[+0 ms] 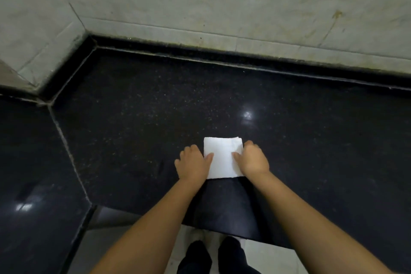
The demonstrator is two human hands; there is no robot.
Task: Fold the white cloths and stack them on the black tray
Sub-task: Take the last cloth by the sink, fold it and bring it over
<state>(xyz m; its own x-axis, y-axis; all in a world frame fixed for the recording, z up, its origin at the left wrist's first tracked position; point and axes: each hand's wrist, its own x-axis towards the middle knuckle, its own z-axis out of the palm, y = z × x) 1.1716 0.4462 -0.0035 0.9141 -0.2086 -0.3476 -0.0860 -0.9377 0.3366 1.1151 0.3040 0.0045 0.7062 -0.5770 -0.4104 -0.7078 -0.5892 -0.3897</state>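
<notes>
No readable txt, labels, brand names or nos. on any surface in view.

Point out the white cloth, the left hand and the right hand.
white cloth (222,158): head view, middle of its folded top face.
left hand (193,163): head view, back of the hand.
right hand (253,160): head view, back of the hand.

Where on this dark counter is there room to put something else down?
Bare counter runs wide between the white cloth and the back wall, and right of the right hand. The slab left of the seam is bare too. Crowded: the near edge, where left hand and right hand grip the cloth and forearms cross the black tray.
</notes>
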